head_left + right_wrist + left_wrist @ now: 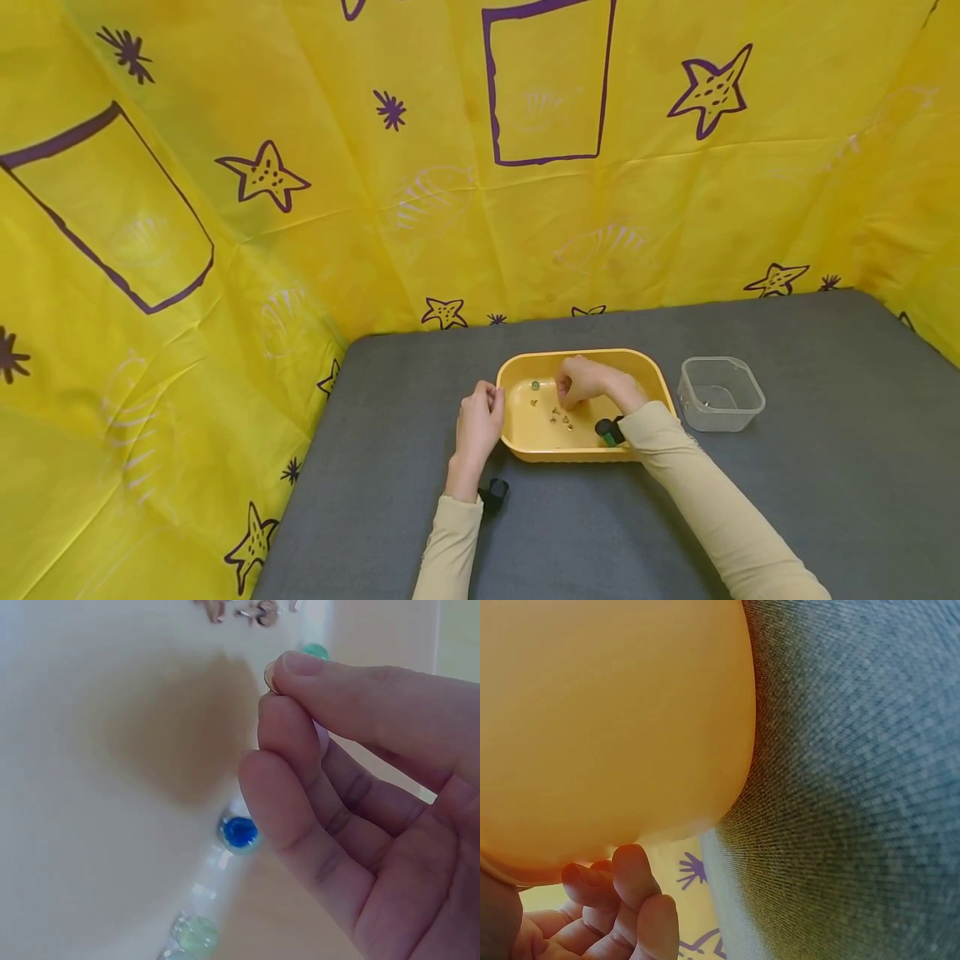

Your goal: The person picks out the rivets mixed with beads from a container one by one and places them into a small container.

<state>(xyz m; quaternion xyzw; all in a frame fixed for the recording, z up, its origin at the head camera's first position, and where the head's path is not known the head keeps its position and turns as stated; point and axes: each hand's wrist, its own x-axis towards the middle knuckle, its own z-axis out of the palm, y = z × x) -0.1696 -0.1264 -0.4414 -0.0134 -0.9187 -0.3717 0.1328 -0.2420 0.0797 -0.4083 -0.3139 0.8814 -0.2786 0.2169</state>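
Observation:
A yellow plastic tub (577,454) stands on the grey table, with several small gold-coloured metal pieces (555,417) scattered on its floor. My left hand (478,421) grips the tub's left rim; in the left wrist view, curled fingers (634,874) lie against the outer wall. Inside the tub, my right hand (585,382) pinches a small shiny metal piece (271,678) between thumb and index finger. It is mostly covered by the fingertips, so its exact kind is hidden. Below the hand in the right wrist view lie a blue glass marble (240,832) and a pale green marble (196,934).
Right of the tub stands a clear plastic container (722,396) with a few tiny pieces inside. A green marble (535,386) lies near the tub's left end. Behind the grey table (847,500) hangs a yellow patterned cloth (450,192).

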